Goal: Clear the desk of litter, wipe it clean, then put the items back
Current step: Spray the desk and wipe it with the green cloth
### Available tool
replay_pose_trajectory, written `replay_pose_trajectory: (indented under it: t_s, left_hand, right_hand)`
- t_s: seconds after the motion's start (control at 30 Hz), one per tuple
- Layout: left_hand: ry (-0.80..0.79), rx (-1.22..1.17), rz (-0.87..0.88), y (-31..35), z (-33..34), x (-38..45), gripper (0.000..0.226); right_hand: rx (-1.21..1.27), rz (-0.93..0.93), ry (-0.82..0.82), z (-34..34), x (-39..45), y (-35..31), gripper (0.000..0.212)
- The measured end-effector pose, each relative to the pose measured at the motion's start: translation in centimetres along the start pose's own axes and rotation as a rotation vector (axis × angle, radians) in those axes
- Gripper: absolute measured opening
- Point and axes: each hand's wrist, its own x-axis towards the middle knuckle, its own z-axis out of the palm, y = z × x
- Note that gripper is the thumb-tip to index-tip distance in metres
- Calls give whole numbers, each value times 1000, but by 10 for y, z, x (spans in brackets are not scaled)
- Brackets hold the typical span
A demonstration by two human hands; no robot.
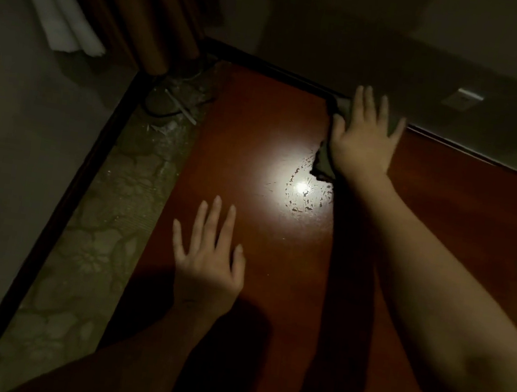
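Our right hand (363, 137) presses a dark cloth (323, 161) flat, fingers straight, upper right of the red-brown desk (260, 129); left hand (209, 255) rests w/ fingers spread, lower center.

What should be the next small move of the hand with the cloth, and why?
Probably draw the right hand, pressing the cloth flat at the desk's far edge, back toward the speckled marks under the light glare; they look unwiped.

A dim home or hotel room: brown curtains (137, 6) hang beyond the glossy red-brown worktop (251, 121), patterned floor (95, 239) left of it.
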Motion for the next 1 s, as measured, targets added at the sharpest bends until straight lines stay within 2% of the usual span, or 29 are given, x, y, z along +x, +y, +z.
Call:
replay_pose_trajectory:
  t_s: [0.17, 0.27, 0.33, 0.4, 0.47, 0.57, 0.67, 0.77, 0.87, 1.0]
  left_hand:
    - [-35, 18, -4, 1, -1, -1, 57]
    - [-59, 13, -11, 1, 0, 0, 58]
    - [-72, -4, -21, 0, 1, 0, 59]
    - [-72, -8, -25, 0, 1, 0, 59]
    - [-66, 2, -24, 1, 0, 1, 59]
    - [-46, 8, -22, 2, 0, 0, 59]
    - [-31, 5, -20, 2, -1, 0, 58]
    - [-48, 1, -21, 2, -2, 0, 58]
    - [-76, -12, -17, 1, -2, -1, 57]
    - [-113, -26, -24, -1, -2, 0, 57]
  right_hand:
    - [-75, -358, -3, 18, -59, -36, 62]
    - [-102, -575, -73, 31, -136, -12, 62]
    - [-133, -618, -139, 34, -166, 27, 62]
    - [-122, -482, -111, 28, -163, 69, 63]
    - [-73, -232, -39, 16, -136, 93, 65]
    - [-31, 77, 10, 1, -73, 90, 64]
    - [10, 113, 16, -5, -22, 56, 61]
    - [-36, -87, 1, 4, -25, 11, 60]
    - [-88, -363, -2, 24, -90, -21, 61]
    - [-104, -613, -112, 39, -184, 4, 62]
